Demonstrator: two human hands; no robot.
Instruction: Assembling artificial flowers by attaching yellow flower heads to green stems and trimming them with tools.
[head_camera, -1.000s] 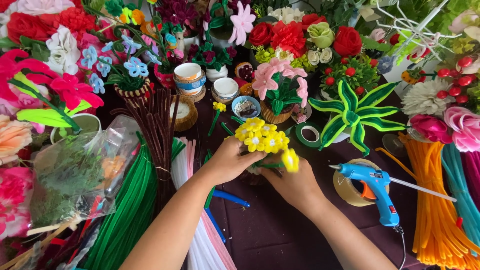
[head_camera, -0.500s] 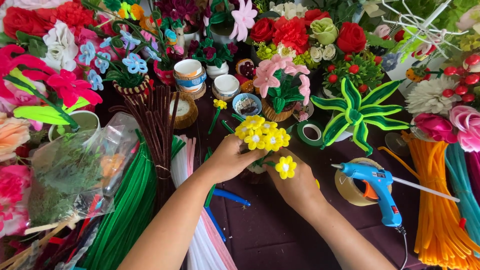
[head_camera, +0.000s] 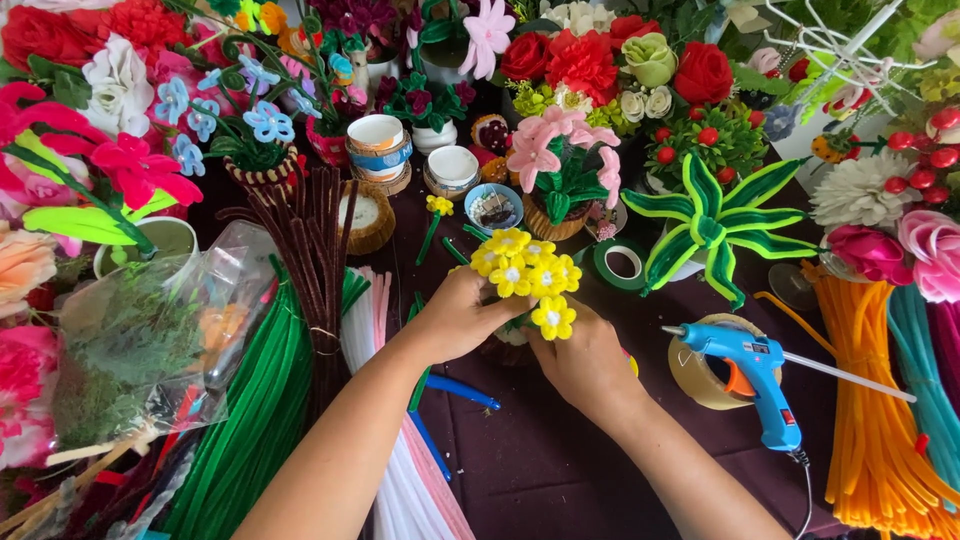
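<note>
My left hand (head_camera: 455, 318) grips the stems of a small bunch of yellow pipe-cleaner flowers (head_camera: 520, 265) at the middle of the dark table (head_camera: 560, 460). My right hand (head_camera: 583, 362) holds one more yellow flower (head_camera: 553, 317) by its stem and presses it against the lower right side of the bunch. Both hands touch each other under the blooms. The stems are mostly hidden by my fingers.
A blue glue gun (head_camera: 752, 375) rests on a tape roll (head_camera: 700, 375) to the right. Orange pipe cleaners (head_camera: 870, 410) lie far right, green ones (head_camera: 250, 430), brown ones (head_camera: 310, 260) and pink-white ones (head_camera: 400, 470) left. Craft flowers, small cups (head_camera: 377, 143) and green tape (head_camera: 620, 264) crowd the back.
My right hand has brought the single yellow flower up and left, from apart at the lower right to against the bunch. The left hand has stayed put.
</note>
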